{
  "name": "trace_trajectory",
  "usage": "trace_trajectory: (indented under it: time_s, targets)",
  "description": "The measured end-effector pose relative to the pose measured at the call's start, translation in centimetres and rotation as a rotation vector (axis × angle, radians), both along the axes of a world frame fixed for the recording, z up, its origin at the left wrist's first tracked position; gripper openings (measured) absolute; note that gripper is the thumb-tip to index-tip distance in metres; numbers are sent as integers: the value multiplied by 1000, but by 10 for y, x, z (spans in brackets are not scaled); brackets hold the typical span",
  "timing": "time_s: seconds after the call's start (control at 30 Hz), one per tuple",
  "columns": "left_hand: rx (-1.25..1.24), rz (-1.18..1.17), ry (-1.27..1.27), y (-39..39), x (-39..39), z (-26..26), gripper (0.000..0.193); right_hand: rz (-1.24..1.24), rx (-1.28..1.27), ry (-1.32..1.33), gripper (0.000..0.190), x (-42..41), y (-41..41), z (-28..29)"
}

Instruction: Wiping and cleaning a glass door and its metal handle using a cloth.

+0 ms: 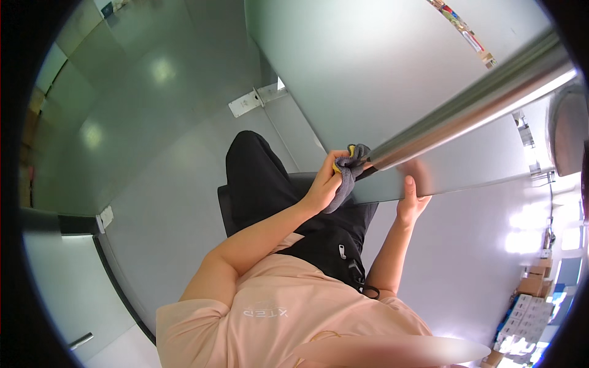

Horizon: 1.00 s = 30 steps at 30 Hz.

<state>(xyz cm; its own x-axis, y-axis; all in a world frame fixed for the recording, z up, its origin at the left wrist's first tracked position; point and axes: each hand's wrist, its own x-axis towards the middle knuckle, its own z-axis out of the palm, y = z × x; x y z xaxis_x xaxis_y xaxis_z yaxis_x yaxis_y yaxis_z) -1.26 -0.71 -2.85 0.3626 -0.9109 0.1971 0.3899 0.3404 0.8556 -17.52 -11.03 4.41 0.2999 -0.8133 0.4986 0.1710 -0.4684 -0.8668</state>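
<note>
My left hand (pixel 326 181) grips a grey microfibre cloth (pixel 343 191) with yellow edging. The cloth is bunched against the lower end of a long, round stainless-steel door handle (pixel 469 112). Behind the handle stands a frosted glass door (pixel 359 96). My right hand (pixel 412 202) holds the door's near edge, thumb on the handle side and fingers around the edge. A blurred reflection of that hand shows in the glass. My fingertips under the cloth are partly hidden.
My bent knee (pixel 251 161) is beside the door's lower edge. A metal floor plate (pixel 251 102) lies near the hinge side, on the grey floor (pixel 175 170). Another glass door (pixel 87 276) with a handle (pixel 82 340) is at left. Cardboard boxes (pixel 529 313) are stacked far right.
</note>
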Motion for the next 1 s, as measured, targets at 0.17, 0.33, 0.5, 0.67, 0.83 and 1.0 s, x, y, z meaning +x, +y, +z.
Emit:
trace_trajectory:
  time_s: [0.17, 0.33, 0.5, 0.67, 0.83, 1.0]
  targets:
    - [-8, -88, 135, -7, 3, -20, 34, -26, -14, -15, 45, 5, 3, 4]
    - [32, -142, 229, -8, 5, -26, 32, -57, -37, -31, 42, 3, 0, 0]
    - [21, -51, -42, 2, -1, -17, 34, -40, 0, 20, 48, -3, -1, -4]
    - [-32, 69, -349, 7, -4, 21, 42, 0, 48, 2, 46, -1, 2, 1]
    - [35, 17, -223, 8, -13, 48, 43, -44, 49, -44, 37, 5, 5, 7]
    - [-10, -65, -30, 12, -10, 37, 42, -19, 44, 8, 37, 3, 5, 10]
